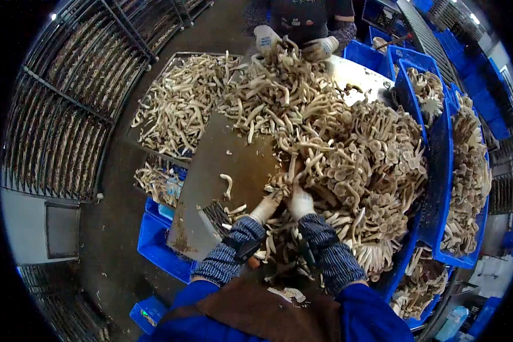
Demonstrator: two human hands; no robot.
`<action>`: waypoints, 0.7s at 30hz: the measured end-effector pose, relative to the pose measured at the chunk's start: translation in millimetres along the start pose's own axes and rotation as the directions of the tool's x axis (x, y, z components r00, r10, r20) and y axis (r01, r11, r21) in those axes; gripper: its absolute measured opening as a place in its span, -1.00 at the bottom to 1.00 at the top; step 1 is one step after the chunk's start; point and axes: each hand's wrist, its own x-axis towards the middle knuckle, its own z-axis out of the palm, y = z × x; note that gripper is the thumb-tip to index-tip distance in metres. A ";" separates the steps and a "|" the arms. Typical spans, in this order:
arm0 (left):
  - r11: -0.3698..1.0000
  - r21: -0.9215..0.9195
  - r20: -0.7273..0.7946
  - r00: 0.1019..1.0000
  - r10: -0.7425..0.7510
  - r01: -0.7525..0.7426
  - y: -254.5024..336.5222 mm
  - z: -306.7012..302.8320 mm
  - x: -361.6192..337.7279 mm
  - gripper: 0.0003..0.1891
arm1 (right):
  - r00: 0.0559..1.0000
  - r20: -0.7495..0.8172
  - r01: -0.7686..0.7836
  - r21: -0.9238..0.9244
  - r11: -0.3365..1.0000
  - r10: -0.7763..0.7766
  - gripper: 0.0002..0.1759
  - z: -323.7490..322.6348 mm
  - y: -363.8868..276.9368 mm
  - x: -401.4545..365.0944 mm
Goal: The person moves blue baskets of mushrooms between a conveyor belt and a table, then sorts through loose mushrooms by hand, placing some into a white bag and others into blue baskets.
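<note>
My left hand (pixel 266 206), in a whitish glove with a striped sleeve, is closed around some long-stemmed mushrooms at the near edge of the heap. Beside it, my right hand (pixel 301 203), gloved in white, closes on mushroom stems that point away from me; its fingertips are partly hidden. The large heap of mushrooms (pixel 376 154), with pale stems and grey-brown caps, spreads ahead and to the right. A single mushroom (pixel 227 186) lies on the metal table (pixel 233 154) left of my hands. Loose mushrooms also lie under my wrists.
Across the table are a co-worker's gloved hands (pixel 320 49) at the heap. Mushrooms fill a tray (pixel 179 54) at left. Blue crates (pixel 439 188) of mushrooms line the right side; another blue crate (pixel 154 242) sits low at left. Loaded racks (pixel 68 108) stand beyond.
</note>
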 end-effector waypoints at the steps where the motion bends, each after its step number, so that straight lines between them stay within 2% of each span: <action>1: 0.997 -0.080 -0.013 1.000 -0.001 0.000 -3.9 6.1 7.3 -0.52 | 1.000 -0.006 0.029 0.122 0.992 -0.028 -0.28 4.3 -1.0 -14.2; 2: 0.987 -0.159 -0.026 1.000 -0.001 -0.003 -7.1 12.1 14.4 -0.55 | 0.970 -0.220 0.164 0.264 0.950 -0.106 -0.37 25.1 6.0 -21.1; 3: 0.959 -0.275 -0.026 0.997 -0.078 0.068 -6.3 17.1 19.7 -0.60 | 0.981 -0.190 0.101 0.344 0.934 -0.036 -0.42 24.4 5.4 -28.5; 4: 0.979 -0.204 -0.059 0.997 -0.040 0.027 37.8 19.2 5.8 -0.65 | 0.985 -0.169 0.117 0.562 0.819 -0.024 -0.44 24.4 12.4 -29.7; 5: 0.977 -0.211 -0.048 0.998 -0.037 0.026 38.9 20.2 6.6 -0.65 | 0.989 -0.144 0.120 0.746 0.655 -0.018 -0.47 26.7 23.3 -31.0; 6: 0.962 -0.240 -0.133 0.977 -0.168 0.132 39.0 20.5 5.8 -0.65 | 0.969 -0.209 0.051 0.686 0.726 0.129 -0.54 40.7 37.6 -24.0; 7: 0.932 -0.277 -0.212 0.931 -0.298 0.235 39.3 20.0 4.8 -0.64 | 0.962 -0.262 0.145 0.739 0.658 0.082 -0.59 64.5 69.5 -12.0; 8: 0.687 -0.653 -0.135 0.844 -0.519 0.317 96.5 14.9 -27.0 -0.60 | 0.949 -0.314 0.236 0.780 0.580 0.035 -0.65 87.8 100.8 -0.1; 9: 0.776 -0.567 -0.205 0.865 -0.458 0.277 78.0 8.4 -17.8 -0.57 | 0.961 -0.270 0.199 0.836 0.512 0.067 -0.67 62.9 77.2 -10.9; 11: 0.909 -0.369 -0.066 0.970 -0.233 0.193 56.2 11.2 -10.6 -0.57 | 0.975 -0.180 0.121 0.924 0.362 0.132 -0.70 6.1 23.9 -35.9; 12: 0.804 -0.560 0.059 0.977 -0.205 0.202 16.3 18.3 7.5 -0.60 | 0.992 -0.104 0.070 0.926 0.372 0.071 -0.71 4.5 21.0 -35.7; 13: 0.800 -0.565 0.062 0.977 -0.202 0.201 20.3 16.7 4.1 -0.60 | 1.000 -0.029 0.022 0.923 0.383 0.010 -0.71 0.5 18.9 -32.4; 14: 0.804 -0.573 0.048 0.986 -0.162 0.160 28.2 11.3 -0.1 -0.64 | 0.999 0.040 -0.048 0.893 0.446 0.027 -0.73 -10.0 15.2 -31.6; 15: 0.807 -0.579 0.033 0.992 -0.121 0.118 36.7 3.9 -3.0 -0.68 | 0.994 0.097 -0.108 0.948 0.301 0.051 -0.73 -20.8 10.9 -30.7; 16: 0.736 -0.677 -0.109 0.989 -0.102 0.001 33.7 -1.5 -1.9 -0.75 | 0.990 0.027 -0.079 0.921 0.383 0.139 -0.60 -9.6 33.3 -14.6; 17: 0.360 -0.907 0.119 0.953 -0.277 0.218 44.2 -13.1 -5.0 -0.76 | 0.975 -0.047 -0.061 0.884 0.464 0.219 -0.46 4.5 56.5 2.3; 18: 0.465 -0.862 0.069 0.955 -0.288 0.203 56.5 -19.5 -10.2 -0.73 | 0.978 -0.083 -0.004 0.906 0.423 0.189 -0.33 -10.1 48.0 2.1; 19: 0.561 -0.805 0.021 0.954 -0.299 0.193 60.9 -22.8 -14.4 -0.70 | 0.993 -0.073 -0.013 0.730 0.684 0.097 -0.30 -24.2 47.8 8.8; 20: 0.549 -0.812 0.026 0.951 -0.307 0.199 49.9 -24.6 -11.8 -0.70 | 0.998 -0.063 0.027 0.483 0.875 0.004 -0.27 -39.5 46.4 14.8; 21: 0.798 -0.545 0.054 0.961 -0.271 0.256 32.5 -25.1 -7.6 -0.69 | 0.997 0.016 0.063 0.318 0.946 -0.072 -0.25 -70.1 32.1 17.1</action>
